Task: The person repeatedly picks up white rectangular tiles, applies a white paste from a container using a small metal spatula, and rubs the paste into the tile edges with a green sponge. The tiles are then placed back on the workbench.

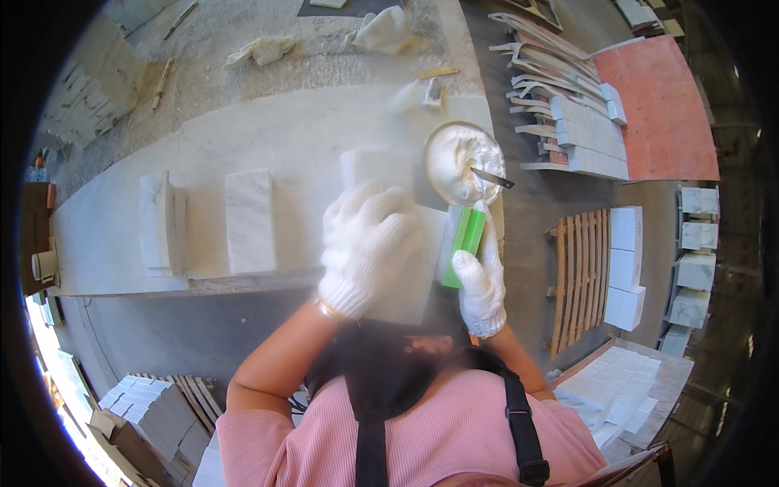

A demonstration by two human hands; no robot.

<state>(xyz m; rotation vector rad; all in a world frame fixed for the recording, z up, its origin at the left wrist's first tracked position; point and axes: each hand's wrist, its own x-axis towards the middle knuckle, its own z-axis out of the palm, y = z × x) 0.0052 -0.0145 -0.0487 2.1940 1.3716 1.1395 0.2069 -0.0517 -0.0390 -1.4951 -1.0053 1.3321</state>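
My left hand (pixel 365 239), in a white knit glove, has its fingers curled over a white marble tile (pixel 415 268), which reaches past the table's near edge. Its fingertips are partly hidden. In my right hand (pixel 481 284), also gloved, is a green-handled scraper (pixel 466 243); its pale blade lies along the tile's right edge. Just behind my left hand, another white tile (pixel 377 166) rests on the table. Beyond the scraper sits a round pan (pixel 432 140) of thick white paste (pixel 458 162), with a dark-handled knife (pixel 492 177) stuck in it.
Marble tiles (pixel 250 221) and a small tile stack (pixel 158 223) lie left on the marble-topped table (pixel 207 170). Crumpled cloths (pixel 264 50) are at the back. Off the table's right side are a wooden pallet (pixel 578 280), stacked white blocks (pixel 625 268) and a red board (pixel 661 109).
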